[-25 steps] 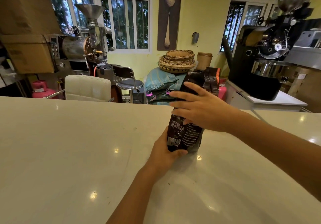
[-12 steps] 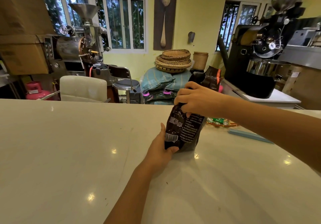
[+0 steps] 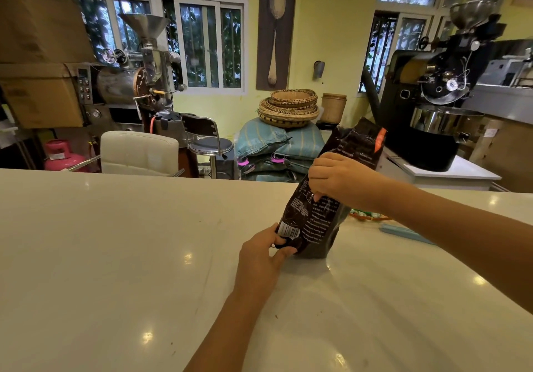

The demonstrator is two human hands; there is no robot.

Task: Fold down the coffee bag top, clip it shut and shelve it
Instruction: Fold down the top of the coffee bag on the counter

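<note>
A dark brown coffee bag [image 3: 318,221] with white print and a barcode stands on the white counter [image 3: 115,256], leaning to the right. Its top with an orange patch sticks up unfolded above my right hand [image 3: 337,178]. That hand grips the bag around its upper middle from the right. My left hand [image 3: 262,256] holds the bag's lower left corner, thumb on the front by the barcode. A long light blue clip [image 3: 403,231] lies on the counter to the right of the bag, partly hidden by my right forearm.
A small green and orange wrapper [image 3: 366,215] lies on the counter behind the bag. Beyond the counter stand a white chair [image 3: 138,152], a stool, stacked sacks with baskets, and coffee roasters at left [image 3: 138,83] and right [image 3: 432,106].
My right hand went from fingers spread on the bag's front to a closed grip on its upper part. The bag tilted right and its top now rises above the hand. The left hand stayed at the base.
</note>
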